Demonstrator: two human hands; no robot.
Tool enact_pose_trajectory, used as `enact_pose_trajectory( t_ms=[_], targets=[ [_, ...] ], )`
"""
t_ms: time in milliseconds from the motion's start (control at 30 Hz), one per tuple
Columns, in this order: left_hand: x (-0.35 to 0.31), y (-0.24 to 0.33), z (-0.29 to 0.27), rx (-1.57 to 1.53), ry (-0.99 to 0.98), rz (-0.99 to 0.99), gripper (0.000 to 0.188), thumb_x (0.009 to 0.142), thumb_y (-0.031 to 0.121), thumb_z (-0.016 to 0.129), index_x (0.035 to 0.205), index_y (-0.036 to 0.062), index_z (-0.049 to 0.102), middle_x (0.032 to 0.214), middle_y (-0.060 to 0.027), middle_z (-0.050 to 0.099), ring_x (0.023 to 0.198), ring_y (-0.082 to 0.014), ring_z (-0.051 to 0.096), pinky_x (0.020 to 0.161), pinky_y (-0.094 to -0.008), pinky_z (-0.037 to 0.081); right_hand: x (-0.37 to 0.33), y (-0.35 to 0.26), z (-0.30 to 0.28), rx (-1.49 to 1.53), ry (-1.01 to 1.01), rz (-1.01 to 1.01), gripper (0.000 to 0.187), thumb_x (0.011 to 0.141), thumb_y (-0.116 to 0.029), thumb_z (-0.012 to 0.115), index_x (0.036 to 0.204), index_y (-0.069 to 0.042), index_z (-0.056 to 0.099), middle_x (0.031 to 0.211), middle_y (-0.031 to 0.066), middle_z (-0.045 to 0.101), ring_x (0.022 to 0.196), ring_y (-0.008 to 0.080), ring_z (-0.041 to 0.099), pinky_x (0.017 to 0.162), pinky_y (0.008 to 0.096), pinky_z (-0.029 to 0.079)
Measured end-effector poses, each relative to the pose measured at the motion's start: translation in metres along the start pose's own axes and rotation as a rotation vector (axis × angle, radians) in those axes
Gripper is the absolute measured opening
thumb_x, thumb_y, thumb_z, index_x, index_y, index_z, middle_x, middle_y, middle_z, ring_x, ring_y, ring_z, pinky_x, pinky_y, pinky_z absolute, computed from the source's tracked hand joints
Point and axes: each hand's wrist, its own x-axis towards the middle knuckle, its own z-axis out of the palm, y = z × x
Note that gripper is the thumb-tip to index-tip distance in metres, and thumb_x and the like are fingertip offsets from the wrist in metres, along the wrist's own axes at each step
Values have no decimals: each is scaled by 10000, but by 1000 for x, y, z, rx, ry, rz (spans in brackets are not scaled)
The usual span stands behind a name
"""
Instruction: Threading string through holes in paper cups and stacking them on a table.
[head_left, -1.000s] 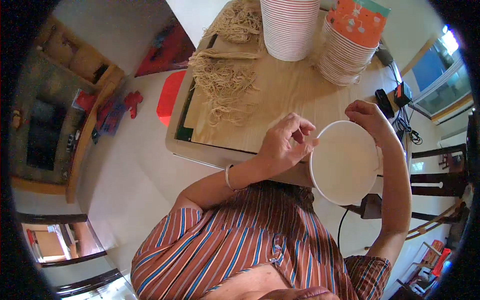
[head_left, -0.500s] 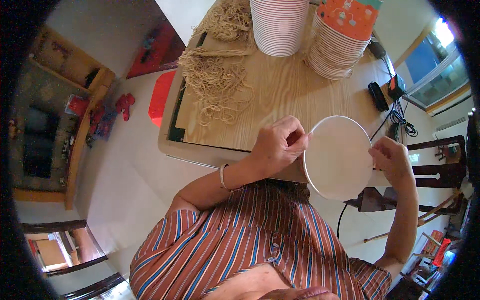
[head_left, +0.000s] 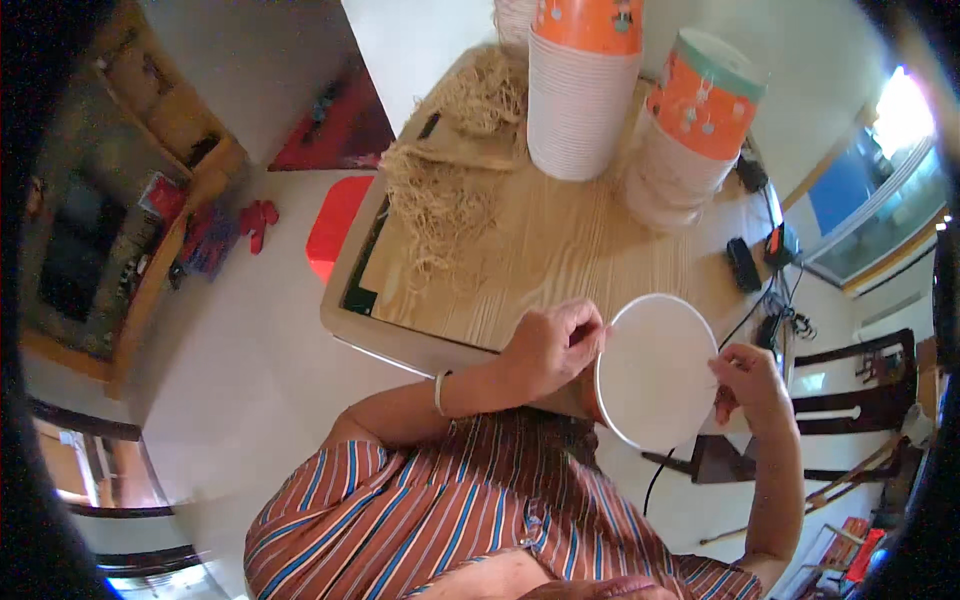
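A round paper bucket (head_left: 655,372), white inside with a strip of orange outer wall showing, tilts its open mouth up at me near the table's front edge. My left hand (head_left: 555,348) is closed, thumb and fingers pinched at the bucket's left rim. On the opposite side my right hand (head_left: 748,385) pinches the right rim, its other fingers curled. Any thin string between the fingers is too small to make out. Beyond my left hand, loose tan strings (head_left: 440,215) lie in a tangled heap on the wooden table (head_left: 560,250).
A tall stack of paper buckets (head_left: 583,105) stands at the back. Right of it is another stack (head_left: 700,120), orange with a green top. Black cables (head_left: 785,300) and adapters lie along the right edge. A red stool (head_left: 335,228) stands left of the table.
The view has tilted, so the table and stacks sit lower in the picture and more of the stacks shows. Both hands remain at the bucket's rim.
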Motion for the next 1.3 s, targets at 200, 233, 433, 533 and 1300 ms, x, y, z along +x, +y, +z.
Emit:
enact_pose_trajectory(
  t_ms=[200, 233, 433, 533, 1300],
  targets=[
    [5, 20, -20, -58, -20, 34, 158, 859, 136, 658, 869, 4, 570, 764, -102, 621, 678, -183, 619, 626, -324, 503, 4, -9, -7, 203, -71, 23, 107, 848, -69, 640, 804, 2, 573, 594, 98, 603, 442, 188, 603, 366, 307, 486],
    [7, 22, -22, -57, -16, 44, 158, 859, 136, 658, 869, 4, 570, 764, -102, 621, 678, -183, 619, 626, -324, 503, 4, -11, -10, 201, -67, 13, 107, 848, -69, 640, 804, 2, 573, 594, 98, 603, 442, 188, 603, 366, 307, 486],
    [29, 43, -29, -33, -84, 37, 174, 871, 130, 667, 973, 24, 575, 846, -57, 634, 764, -123, 635, 660, -276, 532, 0, -35, -31, 223, -77, -147, 81, 833, 2, 613, 900, 14, 569, 723, 112, 639, 542, 215, 661, 408, 302, 536],
    [50, 47, -19, -46, -10, 182, 180, 855, 108, 654, 943, 12, 529, 792, -108, 581, 714, -222, 614, 653, -339, 500, -4, -42, -44, 166, 52, -271, 63, 834, 7, 594, 886, -7, 561, 709, 90, 615, 532, 206, 650, 421, 314, 543],
    [325, 146, -49, 247, 632, 1233, 120, 812, 94, 655, 907, 46, 598, 875, -102, 600, 807, -296, 619, 684, -382, 510, 146, -206, -180, 26, 734, -1145, 230, 893, -158, 620, 1061, -4, 586, 943, 93, 670, 906, 173, 655, 816, 307, 512]
  ],
)
